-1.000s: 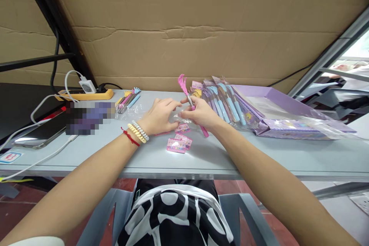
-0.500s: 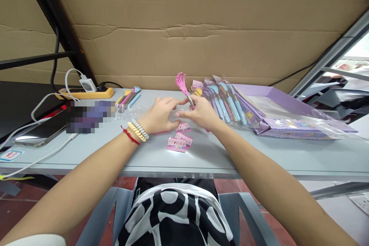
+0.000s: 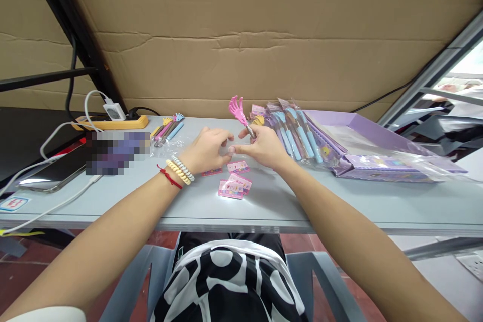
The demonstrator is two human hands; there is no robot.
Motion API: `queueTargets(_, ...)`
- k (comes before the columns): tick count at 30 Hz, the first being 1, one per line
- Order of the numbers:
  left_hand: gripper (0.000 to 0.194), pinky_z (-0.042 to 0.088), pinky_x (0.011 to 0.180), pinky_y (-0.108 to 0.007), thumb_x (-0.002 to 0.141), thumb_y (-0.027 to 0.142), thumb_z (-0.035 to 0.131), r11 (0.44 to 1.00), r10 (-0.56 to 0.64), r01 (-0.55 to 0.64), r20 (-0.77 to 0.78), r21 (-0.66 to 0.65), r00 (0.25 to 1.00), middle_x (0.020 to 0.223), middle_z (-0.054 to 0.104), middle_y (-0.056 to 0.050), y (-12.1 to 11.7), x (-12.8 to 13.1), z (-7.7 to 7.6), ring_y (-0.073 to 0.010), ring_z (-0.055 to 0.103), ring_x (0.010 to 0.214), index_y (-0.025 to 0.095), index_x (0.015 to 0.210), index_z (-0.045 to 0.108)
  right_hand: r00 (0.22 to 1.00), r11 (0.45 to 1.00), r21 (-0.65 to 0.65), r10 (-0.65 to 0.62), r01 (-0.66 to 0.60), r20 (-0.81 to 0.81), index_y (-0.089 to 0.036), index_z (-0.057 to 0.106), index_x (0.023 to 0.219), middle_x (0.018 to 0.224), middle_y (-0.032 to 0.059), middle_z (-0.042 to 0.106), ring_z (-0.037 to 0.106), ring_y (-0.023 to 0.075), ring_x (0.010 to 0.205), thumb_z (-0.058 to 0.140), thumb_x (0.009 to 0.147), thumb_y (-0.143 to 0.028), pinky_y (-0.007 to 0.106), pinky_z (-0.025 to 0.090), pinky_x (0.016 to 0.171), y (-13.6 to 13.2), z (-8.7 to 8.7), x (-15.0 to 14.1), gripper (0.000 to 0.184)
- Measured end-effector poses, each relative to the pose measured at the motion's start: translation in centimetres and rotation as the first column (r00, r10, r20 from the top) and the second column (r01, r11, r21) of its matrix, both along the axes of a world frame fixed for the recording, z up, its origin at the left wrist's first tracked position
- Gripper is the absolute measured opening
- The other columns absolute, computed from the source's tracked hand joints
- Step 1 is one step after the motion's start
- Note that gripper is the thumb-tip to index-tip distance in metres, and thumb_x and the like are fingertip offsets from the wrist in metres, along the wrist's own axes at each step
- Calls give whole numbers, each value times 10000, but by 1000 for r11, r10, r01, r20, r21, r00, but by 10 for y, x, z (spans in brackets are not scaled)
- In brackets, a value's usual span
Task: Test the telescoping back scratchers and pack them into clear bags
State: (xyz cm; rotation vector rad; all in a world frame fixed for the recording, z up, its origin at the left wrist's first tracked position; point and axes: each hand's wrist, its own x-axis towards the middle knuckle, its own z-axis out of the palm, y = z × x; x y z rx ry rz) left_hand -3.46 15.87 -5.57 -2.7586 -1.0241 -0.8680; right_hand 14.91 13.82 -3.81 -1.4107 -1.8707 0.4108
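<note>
A pink hand-shaped back scratcher [image 3: 237, 107] with a metal shaft slants up from my right hand [image 3: 266, 146], which is closed around it; that hand covers the lower handle. My left hand [image 3: 207, 148], with bracelets at its wrist, hovers just left of it. Its fingers are bent and its thumb is apart, close to my right thumb. I cannot make out anything held there. Below both hands lie several small pink printed cards [image 3: 231, 189]. Right of my right hand are several plastic-wrapped back scratchers [image 3: 300, 133] with blue and purple handles.
Unwrapped back scratchers [image 3: 168, 128] and crumpled clear plastic [image 3: 166, 149] lie at the left. A purple box [image 3: 377, 168] stands on the right. Farther left are a phone [image 3: 56, 173], white cables and a yellow power strip [image 3: 96, 122]. Cardboard [image 3: 241, 70] walls off the back.
The scratcher has turned in my right hand, so its pink fingers now face me and its lower handle is hidden. My left fingers have curled a little and drawn slightly away from it.
</note>
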Motion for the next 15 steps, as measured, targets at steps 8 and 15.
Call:
queueTargets(8,211,382,789,-355,801,330,531,998,65,-65,-5,-4,998,802,652,-26,1,-1,2,-187,605,773,161,920,574,999,1000,19,-20,19,38,-170,603,786,553,-62,393,353,87,536,747,562,-546,239,245,535,0,0,0,460)
queueTargets(15,190,403,793,-343,751,283,579,992,118,-119,-27,-30,993,784,643,-17,6,-4,3,-183,597,760,168,903,581,996,999,41,-30,27,86,-174,611,759,525,-67,404,371,85,524,696,635,-433,240,264,550,1,-1,1,300)
